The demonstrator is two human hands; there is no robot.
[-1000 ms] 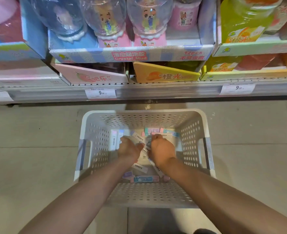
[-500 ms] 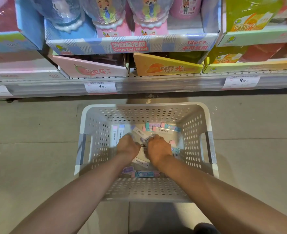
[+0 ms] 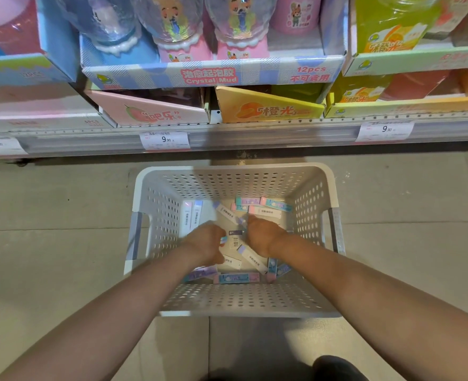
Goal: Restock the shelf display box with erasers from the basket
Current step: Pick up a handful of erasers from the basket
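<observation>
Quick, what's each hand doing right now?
Left hand: curled around small pastel erasers in the white perforated plastic basket.
Right hand: fingers hidden, cannot tell.

A shelf point(image 3: 254, 138) runs across the top of the view above a tiled floor point(image 3: 48, 257). On it sits a pink carton point(image 3: 155, 112) beside an orange carton point(image 3: 268, 108), with a blue checked "Crystal Mud" display tray point(image 3: 213, 74) stacked above, holding clear domed toys point(image 3: 172, 20). White price tags point(image 3: 164, 140) marked 9.90 hang on the shelf edge.

The basket point(image 3: 334, 215) sits on the floor point(image 3: 48, 243) before the shelf point(image 3: 254, 138), erasers point(image 3: 263, 211) scattered inside it.
</observation>
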